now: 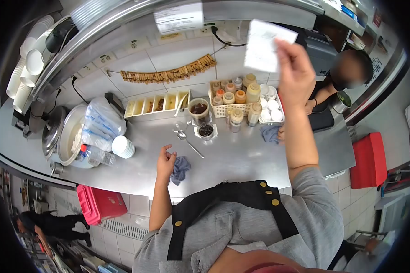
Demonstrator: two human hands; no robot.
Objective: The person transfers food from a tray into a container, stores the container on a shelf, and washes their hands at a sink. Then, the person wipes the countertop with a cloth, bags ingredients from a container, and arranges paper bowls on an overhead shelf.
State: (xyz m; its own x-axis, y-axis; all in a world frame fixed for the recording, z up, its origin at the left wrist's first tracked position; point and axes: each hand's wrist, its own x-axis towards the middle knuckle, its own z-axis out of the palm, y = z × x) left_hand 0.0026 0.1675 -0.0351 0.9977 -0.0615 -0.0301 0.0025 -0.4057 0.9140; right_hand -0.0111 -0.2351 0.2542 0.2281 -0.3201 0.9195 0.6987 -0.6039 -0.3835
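Up high at the right, my right hand (297,63) pinches a white paper slip (264,45) by its edge; the print on it is too faint to read. My left hand (166,160) hovers low over the steel counter (228,166) with its fingers apart and nothing in them. Beside it lies a crumpled grey-blue cloth (181,170). To its right a metal spoon (191,144) rests on the counter. Behind the spoon stand a small cup of dark contents (205,131) and a larger tub of brown liquid (199,109).
A basket (234,108) of squeeze bottles and a tray of white lids (271,109) stand at the back. Left are a condiment holder (155,104), bowl (68,145), bagged stack (102,123) and stacked cups (123,146). Wooden clips (168,75) hang behind. A co-worker (351,68) stands right.
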